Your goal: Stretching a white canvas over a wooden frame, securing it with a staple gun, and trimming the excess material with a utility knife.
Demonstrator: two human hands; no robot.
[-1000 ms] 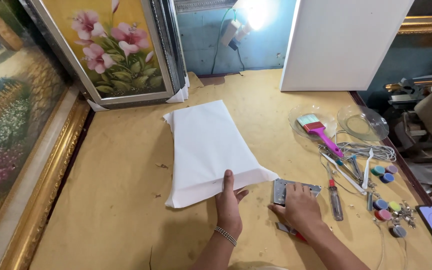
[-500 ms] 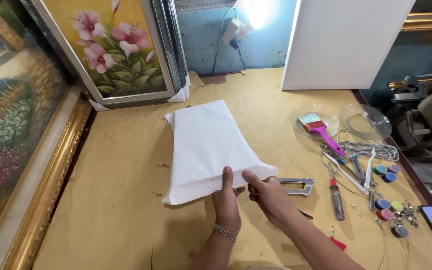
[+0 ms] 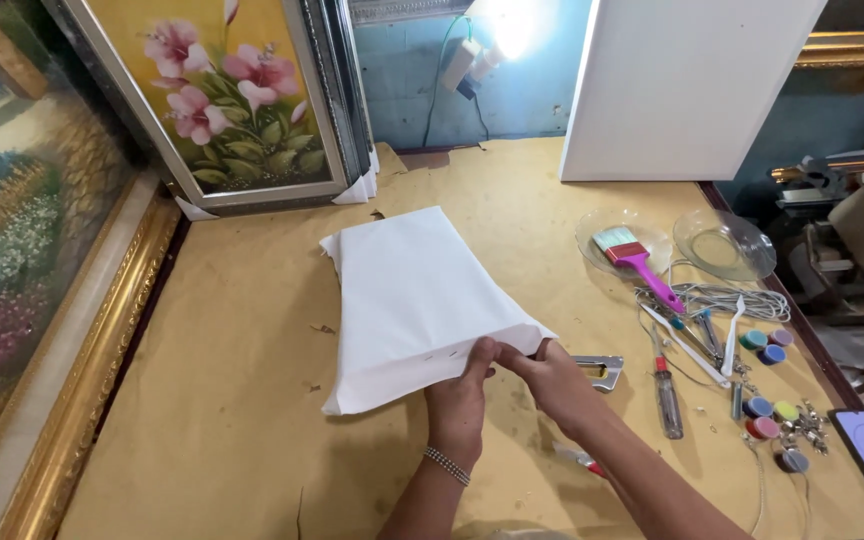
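Both hands, left hand (image 3: pixel 459 395) and right hand (image 3: pixel 550 372), close each grip on the near edge of 1 smooth white stretched canvas (image 3: pixel 417 300) lying flat on the rough tan worktop (image 3: pixel 232 400).

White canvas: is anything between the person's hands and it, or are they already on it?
Nothing visible stands between them. Both the left hand and the right hand are already on the near edge of the white canvas, fingers pinching it. The staple gun lies just right of the right hand, clear of the contact.
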